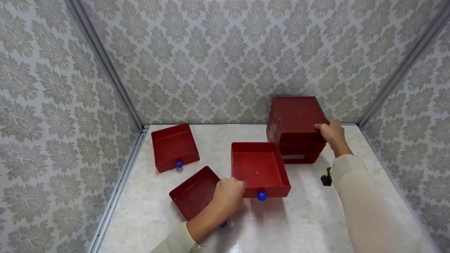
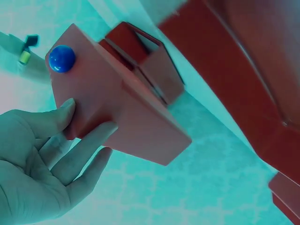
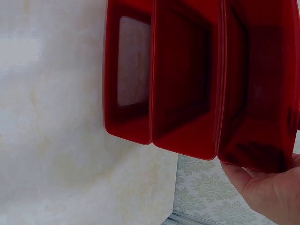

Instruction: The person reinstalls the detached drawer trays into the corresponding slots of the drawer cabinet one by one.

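In the head view my left hand (image 1: 230, 195) pinches the left front corner of a red drawer (image 1: 258, 170) with a blue knob (image 1: 262, 196). A shadow lies on the tabletop below this drawer. The left wrist view shows the thumb (image 2: 68, 110) against the drawer front beside the knob, fingers along the side wall. My right hand (image 1: 332, 133) grips the upper right front edge of a red drawer cabinet (image 1: 299, 116). In the right wrist view, three stacked bays of the cabinet (image 3: 152, 112) face forward without drawers, and the hand (image 3: 276, 197) holds the top one.
Two more red drawers lie on the pale tabletop (image 1: 140, 211): one at the back left (image 1: 175, 144), the other (image 1: 193, 193) partly behind my left forearm. Patterned walls (image 1: 218, 63) enclose the back and sides. A small dark and yellow piece (image 1: 327, 178) shows beside my right sleeve.
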{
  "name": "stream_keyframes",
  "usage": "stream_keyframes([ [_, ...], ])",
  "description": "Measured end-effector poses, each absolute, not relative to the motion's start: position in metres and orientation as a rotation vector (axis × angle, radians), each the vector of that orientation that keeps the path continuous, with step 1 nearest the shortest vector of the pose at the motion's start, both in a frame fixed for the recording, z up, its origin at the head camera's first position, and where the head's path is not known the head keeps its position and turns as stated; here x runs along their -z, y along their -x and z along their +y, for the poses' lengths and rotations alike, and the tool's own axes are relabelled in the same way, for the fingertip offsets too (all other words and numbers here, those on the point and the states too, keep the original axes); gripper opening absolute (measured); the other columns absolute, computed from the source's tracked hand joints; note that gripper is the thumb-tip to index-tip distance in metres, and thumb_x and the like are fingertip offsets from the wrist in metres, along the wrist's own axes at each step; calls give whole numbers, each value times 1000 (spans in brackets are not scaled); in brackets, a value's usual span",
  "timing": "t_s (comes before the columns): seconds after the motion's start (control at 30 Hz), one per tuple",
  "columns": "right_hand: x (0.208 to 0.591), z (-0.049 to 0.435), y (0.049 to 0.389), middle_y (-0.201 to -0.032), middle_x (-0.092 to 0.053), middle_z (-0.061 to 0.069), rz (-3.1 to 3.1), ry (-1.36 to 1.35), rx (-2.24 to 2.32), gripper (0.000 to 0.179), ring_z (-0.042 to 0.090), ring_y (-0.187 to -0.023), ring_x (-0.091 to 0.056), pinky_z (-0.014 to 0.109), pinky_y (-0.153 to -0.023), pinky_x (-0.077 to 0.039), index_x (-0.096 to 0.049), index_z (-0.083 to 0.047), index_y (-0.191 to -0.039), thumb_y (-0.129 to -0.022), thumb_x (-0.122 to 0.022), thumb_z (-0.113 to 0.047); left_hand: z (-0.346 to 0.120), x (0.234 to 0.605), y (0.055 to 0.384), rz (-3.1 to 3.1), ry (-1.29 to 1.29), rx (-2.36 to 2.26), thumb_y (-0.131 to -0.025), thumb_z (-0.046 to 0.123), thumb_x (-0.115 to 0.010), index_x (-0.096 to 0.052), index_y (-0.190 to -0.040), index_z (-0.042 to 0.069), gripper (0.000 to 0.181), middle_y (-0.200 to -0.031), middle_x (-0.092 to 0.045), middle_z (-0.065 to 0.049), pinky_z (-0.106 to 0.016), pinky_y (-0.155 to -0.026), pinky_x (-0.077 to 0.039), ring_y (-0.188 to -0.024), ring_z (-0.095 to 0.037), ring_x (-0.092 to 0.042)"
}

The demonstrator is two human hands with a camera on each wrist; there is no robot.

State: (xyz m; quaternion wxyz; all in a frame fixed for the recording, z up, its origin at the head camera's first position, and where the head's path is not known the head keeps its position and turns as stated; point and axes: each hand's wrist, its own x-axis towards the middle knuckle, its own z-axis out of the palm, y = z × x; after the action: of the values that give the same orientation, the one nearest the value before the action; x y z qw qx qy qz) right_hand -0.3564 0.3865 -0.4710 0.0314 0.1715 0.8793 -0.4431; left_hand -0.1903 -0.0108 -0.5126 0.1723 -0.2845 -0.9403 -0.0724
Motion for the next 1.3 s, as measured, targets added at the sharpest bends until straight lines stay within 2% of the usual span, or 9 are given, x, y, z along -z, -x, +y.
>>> stream_keyframes([
  [0.23, 471, 386, 356, -158, -39, 26, 2710, -525, 1363, 70, 43, -142, -42, 58, -117, -34, -26, -6, -161, -103, -46, -41, 5, 521, 171, -2653, 844, 98, -74, 11, -81, -77, -76, 18, 9, -62, -69, -1, -37, -51, -54, -53, -19, -64],
  [0.5, 471, 385, 356, -158, -40, 25, 2711, -545, 1378, 69, 42, -141, -44, 58, -117, -35, -28, -7, -161, -103, -47, -39, 23, 532, 152, -2614, 913, 27, -64, 16, -85, -73, -68, 21, 14, -61, -69, 2, -35, -48, -50, -54, -18, -64],
  [0.83, 470, 386, 354, -157, -41, 25, 2722, -520, 1374, 68, 43, -140, -43, 59, -116, -35, -30, -7, -160, -103, -46, -41, 60, 555, 144, -2589, 989, 4, -63, 19, -83, -67, -59, 24, 18, -56, -66, 8, -29, -45, -41, -50, -10, -59],
  [1.3, 470, 387, 353, -157, -42, 25, 2720, -501, 1382, 68, 43, -139, -45, 58, -115, -36, -31, -6, -159, -103, -46, -40, 106, 589, 164, -2516, 980, 17, -69, 25, -83, -71, -62, 28, 13, -55, -65, 10, -29, -46, -41, -51, -8, -59],
])
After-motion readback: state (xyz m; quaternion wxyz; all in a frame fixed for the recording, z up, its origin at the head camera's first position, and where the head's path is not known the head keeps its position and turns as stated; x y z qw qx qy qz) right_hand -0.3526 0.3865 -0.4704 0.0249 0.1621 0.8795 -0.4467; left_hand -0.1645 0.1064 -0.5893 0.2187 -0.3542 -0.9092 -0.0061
